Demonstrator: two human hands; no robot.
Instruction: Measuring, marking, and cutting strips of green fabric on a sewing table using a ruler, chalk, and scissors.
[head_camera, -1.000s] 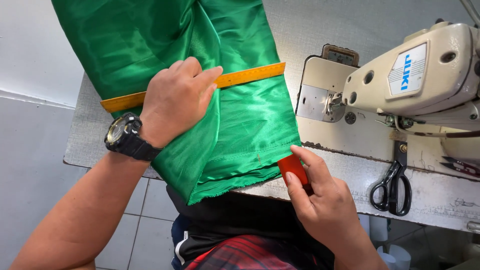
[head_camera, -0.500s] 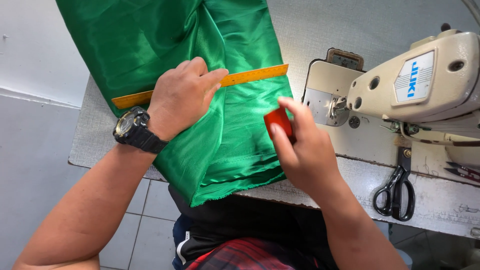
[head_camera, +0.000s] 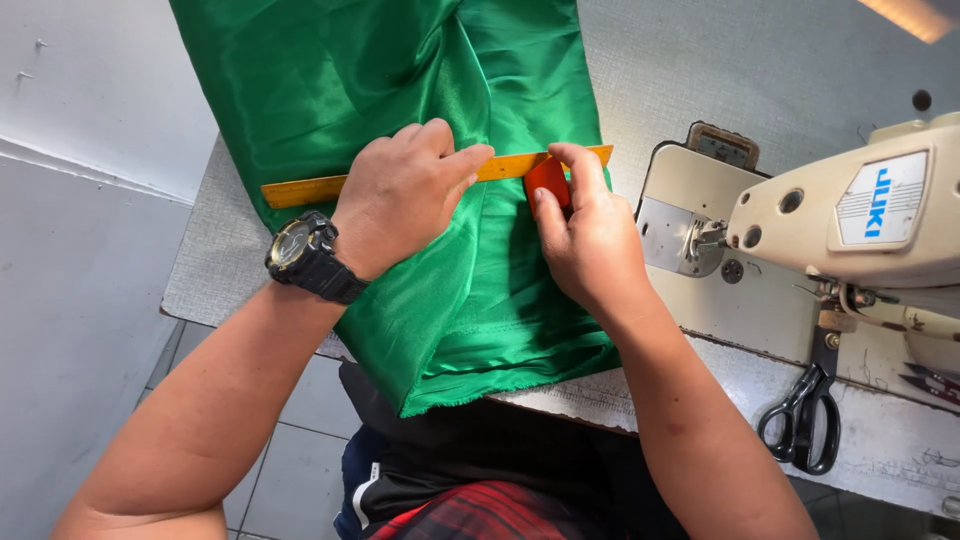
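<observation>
The green cloth (head_camera: 420, 150) lies across the middle of the frame and looks thin, soft and slippery. The left hand (head_camera: 400, 195) presses flat, fingers spread, on the yellow ruler (head_camera: 305, 188). The right hand (head_camera: 590, 235) pinches red chalk (head_camera: 548, 180) against the ruler edge, so the cloth is best held flat under the palm.

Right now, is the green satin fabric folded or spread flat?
Folded: the shiny green satin fabric lies doubled, layered edges showing at its near end under the yellow wooden ruler.

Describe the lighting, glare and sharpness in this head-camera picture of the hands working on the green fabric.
Head view: daylight leaves soft sheen on the green fabric; left hand and right hand at the yellow ruler are sharp; a bright flare sits top right; the table edges bow slightly.
</observation>
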